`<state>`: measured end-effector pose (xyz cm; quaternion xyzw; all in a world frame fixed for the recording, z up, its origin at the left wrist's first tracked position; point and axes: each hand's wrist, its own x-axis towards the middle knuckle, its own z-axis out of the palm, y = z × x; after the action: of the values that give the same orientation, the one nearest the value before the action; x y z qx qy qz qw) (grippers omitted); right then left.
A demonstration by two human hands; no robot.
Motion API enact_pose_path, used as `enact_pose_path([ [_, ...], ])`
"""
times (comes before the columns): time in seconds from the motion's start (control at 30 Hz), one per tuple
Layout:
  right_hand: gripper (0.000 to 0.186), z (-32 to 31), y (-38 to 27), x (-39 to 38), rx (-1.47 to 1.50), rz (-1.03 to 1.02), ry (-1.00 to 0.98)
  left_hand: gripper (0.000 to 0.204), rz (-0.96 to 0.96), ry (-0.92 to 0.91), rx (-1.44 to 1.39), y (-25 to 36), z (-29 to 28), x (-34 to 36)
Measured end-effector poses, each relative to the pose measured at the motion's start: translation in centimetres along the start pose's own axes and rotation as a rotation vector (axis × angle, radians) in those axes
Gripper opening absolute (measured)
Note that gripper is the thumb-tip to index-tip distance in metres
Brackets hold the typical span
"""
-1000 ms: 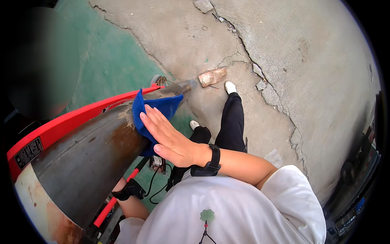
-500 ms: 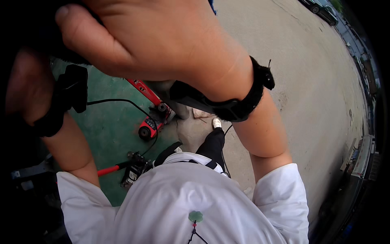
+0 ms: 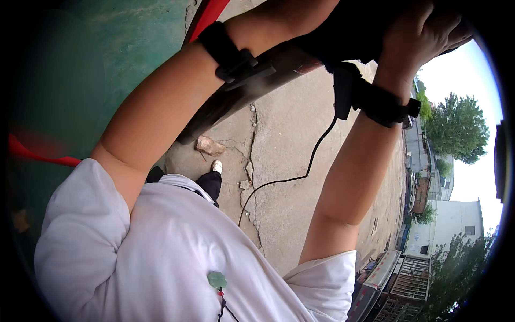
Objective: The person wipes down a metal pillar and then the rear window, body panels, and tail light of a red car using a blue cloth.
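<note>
My right hand (image 3: 413,40) is raised at the upper right, its fingers bent over a black thing with a ragged, fuzzy edge (image 3: 348,35). That thing is too dark and too cut off to name. My left arm reaches up to the top edge, where only the wrist end of my left hand (image 3: 308,13) shows; its fingers are hidden. Black straps with small dark boxes circle both forearms: the left strap (image 3: 220,45) and the right strap (image 3: 378,102). From the right one hangs a black cable (image 3: 308,174). Beneath my left forearm slants a dark rounded tube-like part (image 3: 236,94).
A red bar (image 3: 206,19) stands behind my left forearm, and a red rod (image 3: 43,153) lies far left over green floor (image 3: 134,48). By my shoe is a brick-like chunk (image 3: 210,145) on cracked concrete (image 3: 289,139). Farther right are a railed truck bed (image 3: 413,276) and trees (image 3: 456,129).
The view has swung to the right, bringing sky, trees and a building into sight. Both hands have moved across the upper picture; the red machine on the green floor has left view.
</note>
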<state>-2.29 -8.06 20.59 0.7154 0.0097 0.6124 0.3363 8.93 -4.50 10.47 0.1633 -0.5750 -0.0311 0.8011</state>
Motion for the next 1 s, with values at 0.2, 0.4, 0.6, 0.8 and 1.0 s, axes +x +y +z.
enact_pose_path([
  [0.2,0.052,1.9,-12.6,-13.2,-0.207,0.321,-0.232,0.053,-0.463,0.053,0.018,-1.4,-6.2,-11.7],
  [0.4,0.049,-1.7,-17.6,-28.8,-0.164,0.154,-0.615,0.048,-0.772,0.074,0.112,-5.4,-8.3,-22.5],
  [0.6,0.044,-3.6,-18.6,-28.6,0.077,0.115,-0.836,0.051,-1.001,0.212,0.130,-6.4,-10.5,-30.3],
  [0.8,0.042,-3.2,-12.7,-18.9,-0.194,-0.123,-0.697,0.060,-0.873,0.223,-0.093,-3.8,-7.7,-20.9],
  [1.0,0.034,-0.4,-0.7,-2.8,-0.343,-0.480,-0.379,0.060,-0.505,0.111,0.136,2.8,-3.3,-5.8],
])
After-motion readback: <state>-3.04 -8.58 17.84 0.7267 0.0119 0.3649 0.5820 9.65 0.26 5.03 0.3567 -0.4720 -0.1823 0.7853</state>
